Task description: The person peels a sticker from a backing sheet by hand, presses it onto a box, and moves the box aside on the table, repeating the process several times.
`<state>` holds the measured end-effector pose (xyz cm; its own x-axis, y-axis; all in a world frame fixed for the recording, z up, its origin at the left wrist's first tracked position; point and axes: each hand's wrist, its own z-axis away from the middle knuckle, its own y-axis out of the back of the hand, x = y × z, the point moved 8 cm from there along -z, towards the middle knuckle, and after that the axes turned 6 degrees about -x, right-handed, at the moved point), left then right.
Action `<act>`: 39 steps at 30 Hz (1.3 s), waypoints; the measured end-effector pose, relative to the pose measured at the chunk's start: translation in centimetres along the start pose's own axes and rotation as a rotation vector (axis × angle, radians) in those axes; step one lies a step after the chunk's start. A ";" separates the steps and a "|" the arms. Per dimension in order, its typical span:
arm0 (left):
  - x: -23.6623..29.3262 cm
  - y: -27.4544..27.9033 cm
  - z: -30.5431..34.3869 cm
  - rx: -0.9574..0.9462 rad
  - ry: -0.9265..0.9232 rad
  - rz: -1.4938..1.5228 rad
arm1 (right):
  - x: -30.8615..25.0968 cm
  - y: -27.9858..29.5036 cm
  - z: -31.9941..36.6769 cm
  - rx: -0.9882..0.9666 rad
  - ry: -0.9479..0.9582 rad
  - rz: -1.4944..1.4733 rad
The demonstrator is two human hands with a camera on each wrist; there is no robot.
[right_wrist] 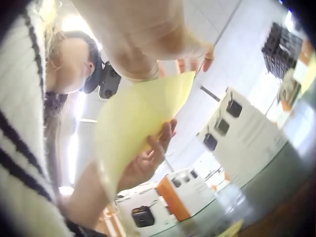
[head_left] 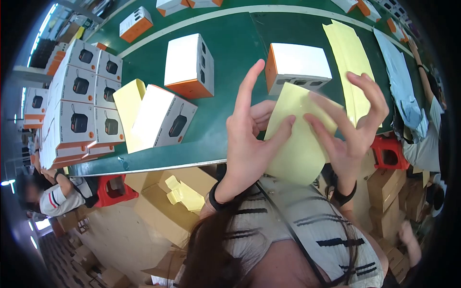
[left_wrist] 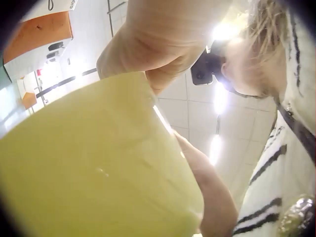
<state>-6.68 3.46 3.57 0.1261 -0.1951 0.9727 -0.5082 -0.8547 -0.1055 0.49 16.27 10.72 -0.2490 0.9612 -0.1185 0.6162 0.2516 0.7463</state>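
Observation:
A curved, glossy yellow sheet (head_left: 298,151) is held up in front of my chest, over the table's near edge. My left hand (head_left: 247,144) grips its left side, thumb on the near face and index finger pointing up. At the upper right, my right hand (head_left: 353,146) pinches the sheet by thumb and forefinger, its other fingers raised. The sheet's broad face (left_wrist: 94,163) fills much of the left wrist view. In the right wrist view it bends between both hands. Just beyond it lies a white and orange box (head_left: 300,57).
A stack of printed boxes (head_left: 77,101) stands at the left of the green table (head_left: 230,53). Beside it, a tilted box (head_left: 163,117) lies against a yellow piece (head_left: 127,108). Yellow sheets (head_left: 348,62) lie at right. Below is an open carton (head_left: 153,204). Other people sit at both sides.

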 end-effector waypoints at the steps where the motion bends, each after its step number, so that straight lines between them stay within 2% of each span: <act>1: 0.0 -0.2 -0.1 -0.008 0.006 0.003 | -0.1 0.0 -0.5 -0.056 -0.017 0.034; 2: 0.2 -0.3 -0.1 -0.004 0.005 -0.020 | 0.2 0.0 -0.6 -0.060 -0.025 0.037; 4: 0.4 -0.4 -0.4 -0.003 0.001 -0.043 | 0.1 -0.6 -0.8 -0.113 0.107 -0.028; 6: 0.5 -0.5 -0.5 -0.017 0.001 -0.078 | 0.2 -0.6 -1.2 -0.106 0.084 -0.034; 8: 0.5 -0.2 -0.6 -0.038 -0.001 -0.161 | 0.5 -1.8 -1.2 -0.191 0.113 -0.079; 9: 0.4 -0.2 -0.8 -0.058 -0.005 -0.246 | 0.5 -1.9 -1.3 -0.175 0.090 -0.118; 13: -0.7 -0.1 -1.1 -0.069 0.022 -0.224 | 1.9 -3.5 -0.7 -0.205 0.012 -0.265; 15: 0.0 -0.3 -1.1 -0.078 -0.055 -0.349 | 3.5 -4.5 -0.1 -0.206 -0.179 -0.625; 19: -0.9 -0.4 -1.3 -0.101 0.018 -0.268 | 4.1 -4.7 0.0 -0.195 -0.181 -0.548; 21: -2.3 -0.4 -1.2 -0.154 0.151 -0.217 | 4.1 -4.3 0.2 -0.130 -0.219 -0.526; 25: -2.6 -0.9 -1.3 -0.149 0.152 -0.051 | 3.3 -3.8 -0.4 -0.193 -0.160 -0.479; 27: -2.3 -0.9 -1.5 -0.097 0.139 0.053 | 3.0 -4.1 -0.5 -0.252 -0.072 -0.516; 31: -2.1 -0.7 -1.4 -0.123 0.122 -0.011 | 3.2 -4.4 -0.4 -0.262 -0.042 -0.548; 34: -1.7 -0.6 -1.4 -0.129 0.125 -0.141 | 3.4 -4.7 0.0 -0.257 -0.093 -0.599; 39: -1.4 -0.6 -1.5 -0.112 0.139 -0.209 | 4.5 -5.6 0.6 -0.334 -0.313 -0.746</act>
<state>-7.82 5.00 2.59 0.1237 0.0543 0.9908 -0.5752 -0.8098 0.1162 -3.63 19.27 5.58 -0.2525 0.5584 -0.7902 0.1109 0.8280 0.5497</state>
